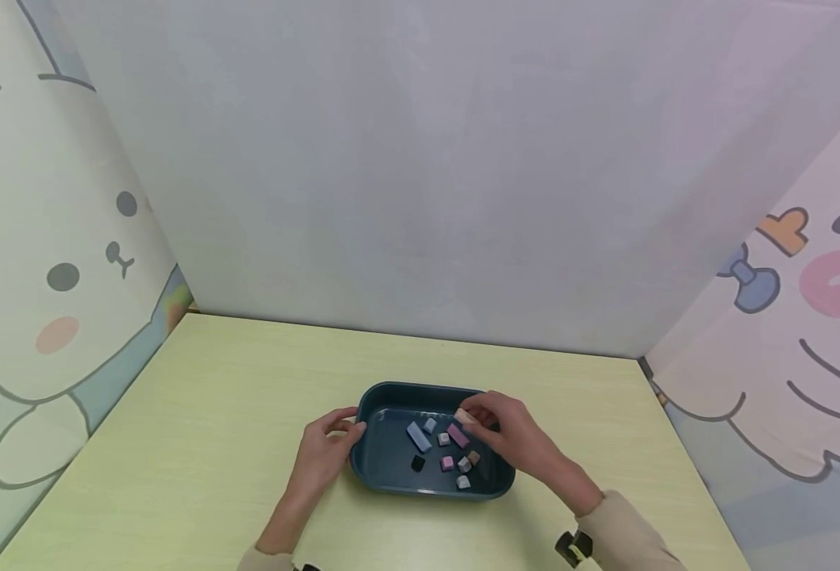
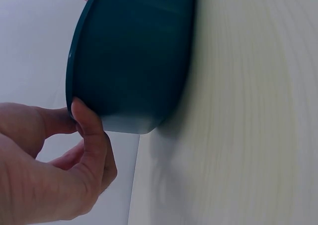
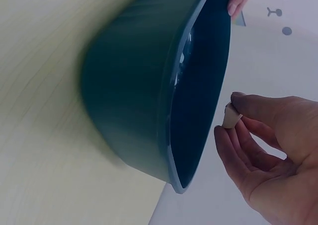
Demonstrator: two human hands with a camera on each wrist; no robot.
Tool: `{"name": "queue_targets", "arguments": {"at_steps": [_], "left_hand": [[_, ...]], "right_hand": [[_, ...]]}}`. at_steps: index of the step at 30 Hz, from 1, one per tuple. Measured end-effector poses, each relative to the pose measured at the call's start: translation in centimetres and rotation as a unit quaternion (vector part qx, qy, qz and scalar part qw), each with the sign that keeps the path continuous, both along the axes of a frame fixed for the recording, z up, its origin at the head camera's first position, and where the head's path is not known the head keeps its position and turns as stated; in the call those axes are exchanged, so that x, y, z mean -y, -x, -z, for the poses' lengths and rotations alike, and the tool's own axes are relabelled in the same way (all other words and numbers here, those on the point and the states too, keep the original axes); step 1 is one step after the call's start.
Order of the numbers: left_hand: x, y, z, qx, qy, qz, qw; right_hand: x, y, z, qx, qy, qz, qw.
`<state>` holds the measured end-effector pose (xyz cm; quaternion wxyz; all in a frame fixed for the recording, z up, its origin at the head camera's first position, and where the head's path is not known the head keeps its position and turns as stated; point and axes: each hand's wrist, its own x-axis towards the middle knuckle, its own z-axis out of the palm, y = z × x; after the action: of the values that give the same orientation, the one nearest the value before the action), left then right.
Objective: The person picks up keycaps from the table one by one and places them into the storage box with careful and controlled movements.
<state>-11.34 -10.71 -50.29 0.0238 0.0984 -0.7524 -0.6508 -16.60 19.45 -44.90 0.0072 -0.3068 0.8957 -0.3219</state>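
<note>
A dark teal rectangular basin (image 1: 384, 461) with rounded corners stands on the table. My left hand (image 1: 324, 450) pinches its left rim between thumb and fingers, as the left wrist view also shows. Over the right part of the basin, my right hand (image 1: 518, 436) pinches a small pale block (image 3: 231, 116) between thumb and fingertips, just above the rim. On the basin floor lie several small pieces: a blue bar (image 1: 419, 437), a purple bar (image 1: 458, 434), a black block (image 1: 418, 463), a pink cube (image 1: 447, 463), a brown piece (image 1: 473, 457) and some whitish cubes.
The pale yellow-green wooden table (image 1: 248, 396) spreads around the basin. A plain whitish curtain (image 1: 405, 174) hangs behind its far edge. Cartoon-printed panels (image 1: 63, 198) flank the table on both sides.
</note>
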Motion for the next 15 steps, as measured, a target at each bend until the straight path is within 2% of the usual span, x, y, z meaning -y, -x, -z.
{"name": "queue_targets", "arguments": {"at_steps": [15], "left_hand": [[0.0,0.1,0.1,0.0,0.0,-0.001,1.0]], "right_hand": [[1.2,0.7,0.5,-0.011,-0.004,-0.033,0.999]]}}
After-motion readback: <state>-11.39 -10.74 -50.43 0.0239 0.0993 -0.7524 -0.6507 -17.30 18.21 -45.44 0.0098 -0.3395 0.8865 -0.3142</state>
